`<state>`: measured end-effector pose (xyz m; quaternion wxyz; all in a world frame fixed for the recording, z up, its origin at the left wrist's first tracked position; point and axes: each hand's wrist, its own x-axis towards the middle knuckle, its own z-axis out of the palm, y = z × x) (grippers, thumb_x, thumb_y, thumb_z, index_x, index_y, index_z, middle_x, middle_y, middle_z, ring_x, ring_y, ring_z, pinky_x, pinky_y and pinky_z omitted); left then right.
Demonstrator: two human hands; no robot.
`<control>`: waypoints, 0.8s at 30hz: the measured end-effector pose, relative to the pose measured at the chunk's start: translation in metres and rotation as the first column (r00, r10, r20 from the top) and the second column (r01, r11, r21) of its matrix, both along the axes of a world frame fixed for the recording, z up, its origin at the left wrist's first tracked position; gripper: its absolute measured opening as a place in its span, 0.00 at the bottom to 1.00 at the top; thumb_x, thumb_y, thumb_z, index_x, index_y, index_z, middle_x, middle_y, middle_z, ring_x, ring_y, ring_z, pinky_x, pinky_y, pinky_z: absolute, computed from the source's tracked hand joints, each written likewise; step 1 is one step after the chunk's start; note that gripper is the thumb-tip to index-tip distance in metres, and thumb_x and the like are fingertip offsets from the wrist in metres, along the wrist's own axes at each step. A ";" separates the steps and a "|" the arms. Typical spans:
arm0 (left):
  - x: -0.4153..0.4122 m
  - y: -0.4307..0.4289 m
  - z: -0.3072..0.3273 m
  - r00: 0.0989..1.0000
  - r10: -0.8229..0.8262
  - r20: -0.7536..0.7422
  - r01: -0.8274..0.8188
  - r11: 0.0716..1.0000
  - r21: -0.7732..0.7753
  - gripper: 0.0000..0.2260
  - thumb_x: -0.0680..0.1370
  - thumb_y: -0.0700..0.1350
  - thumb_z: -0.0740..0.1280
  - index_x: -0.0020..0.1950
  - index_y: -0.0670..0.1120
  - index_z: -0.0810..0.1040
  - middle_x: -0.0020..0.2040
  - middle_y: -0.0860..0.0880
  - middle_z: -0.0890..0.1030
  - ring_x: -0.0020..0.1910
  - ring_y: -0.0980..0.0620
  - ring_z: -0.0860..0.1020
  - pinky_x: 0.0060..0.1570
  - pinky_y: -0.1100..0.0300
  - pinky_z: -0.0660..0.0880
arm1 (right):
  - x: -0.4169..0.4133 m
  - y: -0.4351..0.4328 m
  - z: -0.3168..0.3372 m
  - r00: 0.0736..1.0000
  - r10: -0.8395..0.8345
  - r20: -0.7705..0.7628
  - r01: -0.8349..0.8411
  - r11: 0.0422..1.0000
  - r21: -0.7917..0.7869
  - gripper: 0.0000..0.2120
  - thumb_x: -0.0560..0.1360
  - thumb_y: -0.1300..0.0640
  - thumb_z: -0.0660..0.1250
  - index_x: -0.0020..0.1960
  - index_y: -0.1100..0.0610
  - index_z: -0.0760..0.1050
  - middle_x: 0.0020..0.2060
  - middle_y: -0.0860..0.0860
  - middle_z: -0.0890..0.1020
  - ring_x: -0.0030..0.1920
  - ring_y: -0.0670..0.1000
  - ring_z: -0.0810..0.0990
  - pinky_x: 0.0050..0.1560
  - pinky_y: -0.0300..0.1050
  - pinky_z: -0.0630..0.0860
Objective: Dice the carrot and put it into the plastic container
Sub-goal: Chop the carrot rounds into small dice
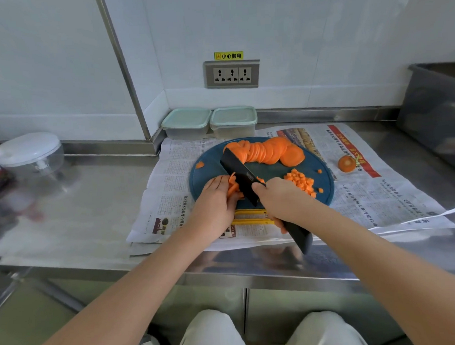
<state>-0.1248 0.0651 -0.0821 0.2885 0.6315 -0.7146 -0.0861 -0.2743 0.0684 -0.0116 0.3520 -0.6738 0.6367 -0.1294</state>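
Observation:
A round dark-blue cutting board [323, 191] lies on newspaper. Along its far side runs a fanned row of carrot slices [269, 151]. A small heap of diced carrot [301, 182] sits at the right of the board. My left hand [217, 199] holds down a few carrot strips [232, 186] at the board's near left. My right hand [279, 196] grips a black knife [241, 175], its blade lying across those strips. Two lidded plastic containers [186, 123] [233, 121] stand against the back wall.
A carrot end [346, 163] lies on the newspaper [393, 180] right of the board. A clear round chopper bowl with a white lid [28, 152] stands at the left. A grey bin [437, 111] is at the right. A wall socket [232, 74] is behind.

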 end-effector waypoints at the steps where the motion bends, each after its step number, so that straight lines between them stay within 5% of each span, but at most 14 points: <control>1: 0.000 0.001 0.001 1.000 0.011 -0.001 -0.011 1.000 0.004 0.18 0.80 0.46 0.61 0.68 0.41 0.70 0.64 0.46 0.74 0.67 0.49 0.67 0.67 0.63 0.60 | -0.004 0.000 -0.003 1.000 0.021 0.010 -0.021 1.000 -0.018 0.19 0.83 0.50 0.49 0.37 0.57 0.65 0.29 0.55 0.73 0.25 0.52 0.73 0.25 0.44 0.71; 8: -0.002 0.009 0.005 0.998 0.053 0.039 -0.054 0.999 0.007 0.25 0.82 0.49 0.59 0.76 0.40 0.60 0.75 0.45 0.63 0.75 0.49 0.57 0.70 0.66 0.48 | -0.015 0.014 0.016 0.998 0.026 0.050 -0.018 0.987 -0.159 0.22 0.83 0.49 0.50 0.36 0.60 0.65 0.22 0.54 0.69 0.14 0.48 0.70 0.17 0.36 0.65; 13: -0.002 0.007 0.005 0.993 0.065 0.099 -0.070 0.996 0.050 0.25 0.83 0.49 0.55 0.76 0.40 0.57 0.76 0.44 0.61 0.76 0.49 0.55 0.71 0.64 0.47 | -0.006 0.028 0.019 0.995 0.103 -0.005 -0.102 0.976 -0.194 0.18 0.84 0.54 0.47 0.38 0.56 0.63 0.32 0.56 0.72 0.36 0.64 0.81 0.34 0.55 0.79; 18: -0.005 0.007 0.008 0.994 0.075 0.084 -0.082 0.994 0.076 0.24 0.83 0.49 0.55 0.76 0.41 0.57 0.76 0.45 0.60 0.76 0.50 0.54 0.71 0.64 0.47 | -0.014 0.024 0.002 0.982 0.133 -0.137 -0.155 0.975 -0.162 0.20 0.83 0.48 0.46 0.40 0.57 0.66 0.31 0.52 0.70 0.28 0.48 0.68 0.28 0.40 0.64; 24: -0.006 0.007 0.009 0.993 0.070 0.094 -0.078 0.993 0.090 0.23 0.83 0.48 0.54 0.76 0.40 0.57 0.77 0.44 0.60 0.76 0.49 0.54 0.72 0.64 0.46 | -0.010 0.026 0.001 0.997 0.076 -0.010 -0.076 0.996 -0.040 0.19 0.83 0.48 0.48 0.36 0.54 0.64 0.27 0.53 0.71 0.22 0.48 0.70 0.24 0.41 0.69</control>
